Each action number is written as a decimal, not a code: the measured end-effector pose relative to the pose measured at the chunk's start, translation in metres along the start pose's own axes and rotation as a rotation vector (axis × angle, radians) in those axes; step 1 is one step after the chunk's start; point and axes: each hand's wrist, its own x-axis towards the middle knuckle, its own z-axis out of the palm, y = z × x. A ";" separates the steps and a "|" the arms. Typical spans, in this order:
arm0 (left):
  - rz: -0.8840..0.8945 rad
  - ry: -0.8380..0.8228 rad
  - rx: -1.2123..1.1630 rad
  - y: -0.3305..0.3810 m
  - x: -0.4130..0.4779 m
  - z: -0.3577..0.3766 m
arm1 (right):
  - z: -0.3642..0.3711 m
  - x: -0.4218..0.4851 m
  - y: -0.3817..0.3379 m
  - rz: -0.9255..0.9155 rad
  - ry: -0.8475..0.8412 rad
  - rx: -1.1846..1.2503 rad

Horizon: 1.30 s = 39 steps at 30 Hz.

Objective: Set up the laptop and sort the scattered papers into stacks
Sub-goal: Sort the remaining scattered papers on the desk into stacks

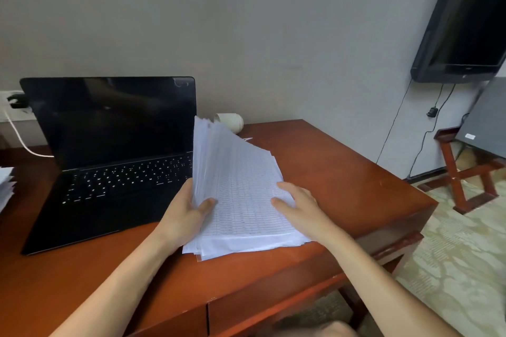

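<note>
Two grips are working one paper stack, which is lying on the counter just right of the laptop. The left grip is clasping the stack's left edge, thumb on top, and is tipping that side upward, probably so that loose sheets are sliding into line. The right grip is lying released on the top sheet near the right edge, visible fingers fairly straight, pressing down so the pile is not fanning out. The laptop is standing open with a dark screen, so powering on is likely pending. A second paper pile is showing at the counter's far left edge.
</note>
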 end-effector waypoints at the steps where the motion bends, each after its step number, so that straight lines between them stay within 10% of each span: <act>1: 0.028 0.004 -0.002 0.001 -0.001 0.000 | -0.004 0.002 -0.001 0.017 0.027 0.186; 8: 0.331 0.040 -0.058 0.035 -0.013 0.022 | -0.038 0.013 -0.023 0.028 0.020 0.713; 13: 0.446 0.149 0.025 0.066 0.000 0.032 | -0.073 0.012 -0.050 -0.163 0.325 0.702; 39: 0.312 0.328 -0.165 0.106 -0.002 0.056 | -0.071 -0.021 -0.043 -0.296 0.445 0.720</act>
